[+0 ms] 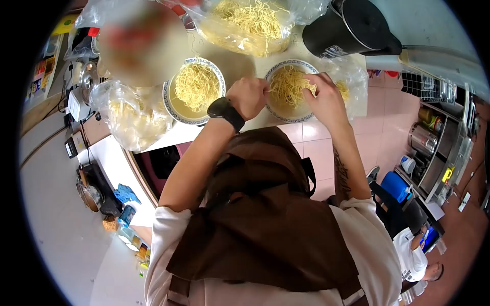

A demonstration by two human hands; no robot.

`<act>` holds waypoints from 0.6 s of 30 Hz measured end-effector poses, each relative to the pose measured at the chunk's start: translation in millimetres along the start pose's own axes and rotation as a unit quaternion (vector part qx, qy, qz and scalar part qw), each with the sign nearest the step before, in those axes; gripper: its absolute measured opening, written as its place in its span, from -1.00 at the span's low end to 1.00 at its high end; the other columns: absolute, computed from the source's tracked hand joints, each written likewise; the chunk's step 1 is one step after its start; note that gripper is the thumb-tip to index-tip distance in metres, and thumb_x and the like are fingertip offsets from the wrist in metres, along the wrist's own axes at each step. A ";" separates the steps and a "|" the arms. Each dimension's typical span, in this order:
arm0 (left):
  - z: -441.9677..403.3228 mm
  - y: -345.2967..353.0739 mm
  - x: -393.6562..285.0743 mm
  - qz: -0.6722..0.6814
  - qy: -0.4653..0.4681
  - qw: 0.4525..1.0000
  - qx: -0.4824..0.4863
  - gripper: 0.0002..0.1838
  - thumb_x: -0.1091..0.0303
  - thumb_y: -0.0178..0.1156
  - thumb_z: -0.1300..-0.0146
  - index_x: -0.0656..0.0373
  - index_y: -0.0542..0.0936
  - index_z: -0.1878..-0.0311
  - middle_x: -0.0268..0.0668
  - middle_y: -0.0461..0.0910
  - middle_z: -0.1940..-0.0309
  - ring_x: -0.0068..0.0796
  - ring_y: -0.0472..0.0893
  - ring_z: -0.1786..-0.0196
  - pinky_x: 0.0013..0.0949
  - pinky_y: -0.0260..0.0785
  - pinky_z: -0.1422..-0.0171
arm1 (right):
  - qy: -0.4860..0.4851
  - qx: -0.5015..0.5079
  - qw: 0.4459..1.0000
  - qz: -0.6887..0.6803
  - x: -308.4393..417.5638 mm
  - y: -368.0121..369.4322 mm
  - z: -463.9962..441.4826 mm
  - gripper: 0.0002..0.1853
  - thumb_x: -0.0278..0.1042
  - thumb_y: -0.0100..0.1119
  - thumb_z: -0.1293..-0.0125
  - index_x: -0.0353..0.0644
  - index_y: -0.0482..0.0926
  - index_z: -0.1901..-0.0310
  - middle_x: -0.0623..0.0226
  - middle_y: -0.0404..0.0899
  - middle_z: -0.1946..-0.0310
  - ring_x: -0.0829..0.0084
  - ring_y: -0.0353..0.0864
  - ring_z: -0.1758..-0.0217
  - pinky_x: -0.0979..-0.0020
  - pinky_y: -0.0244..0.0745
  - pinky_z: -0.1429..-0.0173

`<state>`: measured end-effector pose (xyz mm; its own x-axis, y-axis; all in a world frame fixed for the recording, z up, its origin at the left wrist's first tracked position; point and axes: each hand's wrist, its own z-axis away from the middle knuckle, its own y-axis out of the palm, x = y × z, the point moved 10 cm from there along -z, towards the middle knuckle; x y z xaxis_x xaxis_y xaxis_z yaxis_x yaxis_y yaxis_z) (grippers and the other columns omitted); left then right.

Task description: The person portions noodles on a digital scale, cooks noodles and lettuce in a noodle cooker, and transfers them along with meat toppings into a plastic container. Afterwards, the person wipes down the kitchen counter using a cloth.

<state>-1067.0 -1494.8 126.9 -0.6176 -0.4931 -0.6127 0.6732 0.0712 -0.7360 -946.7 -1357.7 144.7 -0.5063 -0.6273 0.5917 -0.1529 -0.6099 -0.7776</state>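
Note:
Two patterned-rim bowls hold thin yellow noodles: the left bowl (166, 100) and the right bowl (289, 119). My left hand (248, 97), wearing a black watch, is closed at the right bowl's left rim and appears to grip it; its fingertips are partly hidden. Over the right side of that bowl, my right hand (326, 98) pinches some strands at the edge of the noodles (287, 86). The noodles (196, 87) in the left bowl lie in a loose heap, with no hand on them.
An open plastic bag of noodles (250, 23) lies behind the bowls. Another plastic bag (135, 115) sits at the left, a clear bag (352, 76) at the right. A black pitcher (332, 33) stands back right. A person (408, 250) is at the lower right.

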 end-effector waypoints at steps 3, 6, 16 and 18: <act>-0.3 -13.8 -29.2 0.141 0.043 0.989 0.003 -0.87 0.37 0.26 -0.24 0.22 0.69 0.24 -0.04 0.69 0.35 -0.18 0.70 0.34 -0.21 0.54 0.21 | -0.057 0.021 0.993 -0.097 39.1 3.9 11.5 -0.56 -0.40 0.29 -0.18 -0.15 0.56 -0.14 0.15 0.57 -0.10 0.03 0.62 -0.06 0.16 0.58 -0.11; 5.1 -15.1 -43.5 0.232 0.102 0.967 -0.004 -0.87 0.45 0.28 -0.25 0.23 0.70 0.16 -0.12 0.71 0.37 -0.33 0.69 0.38 -0.30 0.53 0.24 | -0.118 0.017 0.992 -0.047 30.0 58.6 5.5 -0.65 -0.41 0.31 -0.18 -0.16 0.60 -0.03 0.10 0.61 -0.04 0.01 0.65 0.00 0.12 0.58 -0.07; 20.2 -11.6 5.5 0.213 0.067 0.968 -0.114 -0.80 0.53 0.24 -0.29 0.21 0.68 0.03 -0.21 0.72 0.24 -0.43 0.66 0.40 -0.40 0.52 0.27 | -0.034 -0.027 0.999 0.023 22.9 8.9 3.9 -0.70 -0.22 0.33 -0.23 -0.21 0.63 0.09 0.16 0.71 0.28 0.14 0.74 0.25 0.16 0.63 0.12; 19.7 -11.2 1.7 0.219 0.063 0.968 -0.108 -0.82 0.52 0.25 -0.29 0.22 0.69 0.05 -0.20 0.71 0.24 -0.43 0.66 0.40 -0.40 0.52 0.27 | -0.051 0.001 0.987 0.152 -1.8 60.2 -0.5 -0.71 -0.21 0.30 -0.25 -0.18 0.61 0.08 0.18 0.71 0.28 0.12 0.74 0.24 0.12 0.62 0.11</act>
<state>-1067.6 -1513.5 139.8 -0.3452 -0.2661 -0.9000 0.7892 0.4368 -0.4318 -955.5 -1393.0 96.7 -0.4408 -0.8270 0.3490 -0.0050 -0.3865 -0.9223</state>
